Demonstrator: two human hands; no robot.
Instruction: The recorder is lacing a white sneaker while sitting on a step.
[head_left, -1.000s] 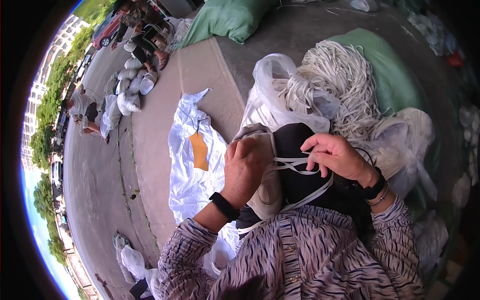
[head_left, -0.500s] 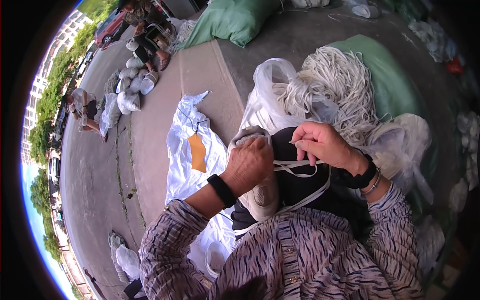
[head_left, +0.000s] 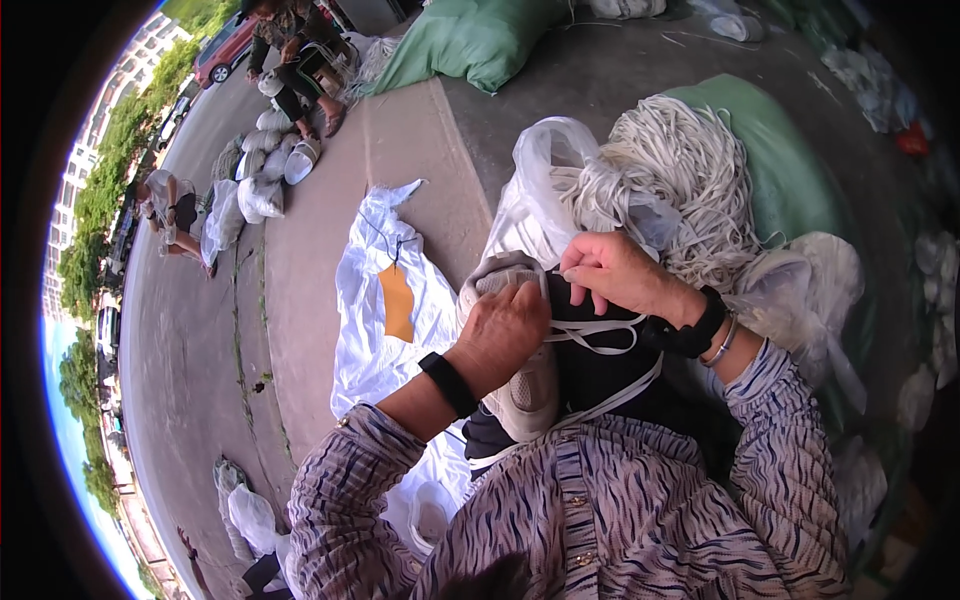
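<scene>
A pale beige sneaker (head_left: 530,395) rests on my lap, its collar up and away from me. My left hand (head_left: 505,330) is closed over its upper, covering the lacing area. My right hand (head_left: 615,275) hovers just right of the collar, thumb and forefinger pinched; anything between them is too small to make out. White flat shoelaces (head_left: 605,338) loop out from the sneaker below my right hand and run across the dark cloth on my lap. A second pale shoe (head_left: 430,515) lies at my left side.
A big heap of white laces (head_left: 695,165) and a clear plastic bag (head_left: 545,150) lie ahead, against a green sack (head_left: 790,175). White sheeting (head_left: 360,340) with an orange patch spreads at left. Two people (head_left: 300,70) sit farther off by filled bags (head_left: 260,200).
My right hand has moved left, closer to the sneaker's collar. My left hand keeps its hold on the sneaker.
</scene>
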